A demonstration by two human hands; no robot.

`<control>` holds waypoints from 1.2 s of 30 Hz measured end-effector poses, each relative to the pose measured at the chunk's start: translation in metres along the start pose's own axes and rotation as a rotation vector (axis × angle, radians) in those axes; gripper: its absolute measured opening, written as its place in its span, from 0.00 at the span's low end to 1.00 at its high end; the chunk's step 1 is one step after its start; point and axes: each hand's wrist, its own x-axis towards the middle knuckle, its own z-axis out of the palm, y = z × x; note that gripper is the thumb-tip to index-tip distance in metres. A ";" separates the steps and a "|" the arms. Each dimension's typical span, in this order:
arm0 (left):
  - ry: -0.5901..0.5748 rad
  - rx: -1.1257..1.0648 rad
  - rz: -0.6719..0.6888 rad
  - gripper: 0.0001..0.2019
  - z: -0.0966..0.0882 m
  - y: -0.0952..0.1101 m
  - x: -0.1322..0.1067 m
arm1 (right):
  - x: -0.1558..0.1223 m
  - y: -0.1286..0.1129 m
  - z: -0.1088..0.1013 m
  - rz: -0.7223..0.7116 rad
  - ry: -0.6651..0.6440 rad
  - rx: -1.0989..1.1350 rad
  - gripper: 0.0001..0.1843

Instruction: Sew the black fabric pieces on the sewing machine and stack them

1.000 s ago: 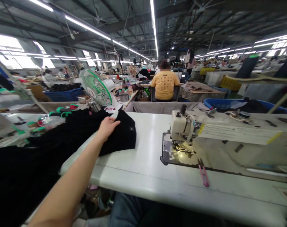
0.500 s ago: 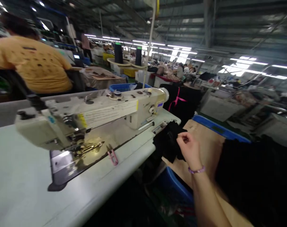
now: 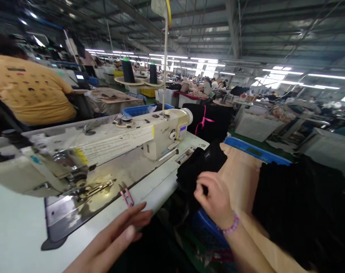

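Observation:
My left hand [image 3: 117, 233] is over the front edge of the white sewing table, fingers stretched out, holding nothing. Just beyond its fingertips lie pink-handled thread snips [image 3: 127, 195]. My right hand [image 3: 214, 195], with a purple beaded bracelet on the wrist, is closed in a pinch at the near side of a dark stack of black fabric pieces [image 3: 203, 163]. The fabric between its fingertips is hard to make out against the black behind. An industrial sewing machine [image 3: 118, 142] stands on the table, its needle area at the left.
A tan board [image 3: 240, 170] rests over a blue basket [image 3: 246, 146] right of the table, with more black fabric [image 3: 300, 212] on it. A black bundle tied with pink ribbon [image 3: 203, 121] stands behind. Thread cones [image 3: 128, 72] and a person in yellow [image 3: 30, 91] are farther back.
My left hand has come into view from below. My right hand has moved left and nearer, down along the black fabric. The camera view has shifted a little to the right.

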 end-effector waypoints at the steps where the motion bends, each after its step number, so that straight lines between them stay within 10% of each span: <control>1: -0.100 -0.111 -0.034 0.31 0.004 0.008 0.005 | -0.001 -0.016 0.003 -0.115 -0.070 0.036 0.09; 5: -0.355 -0.383 -0.099 0.37 0.012 0.028 0.023 | -0.014 -0.072 0.021 -0.394 -0.235 0.267 0.08; 13: -0.297 -0.103 -0.154 0.12 0.010 0.005 0.008 | -0.029 -0.114 0.043 -0.510 -0.257 0.551 0.07; 19: 0.520 -0.414 0.094 0.19 -0.017 0.019 -0.049 | -0.030 -0.100 0.037 0.266 -0.078 0.646 0.08; 22: 0.758 -0.531 0.227 0.25 -0.021 0.024 -0.067 | -0.031 -0.101 0.045 0.672 -0.194 0.900 0.10; 29: 0.805 -0.698 0.264 0.26 -0.024 0.008 -0.080 | -0.018 -0.138 0.072 1.150 -0.656 1.483 0.28; 36: 0.850 -0.737 0.181 0.25 -0.028 -0.013 -0.108 | -0.011 -0.146 0.093 1.258 -0.468 1.507 0.23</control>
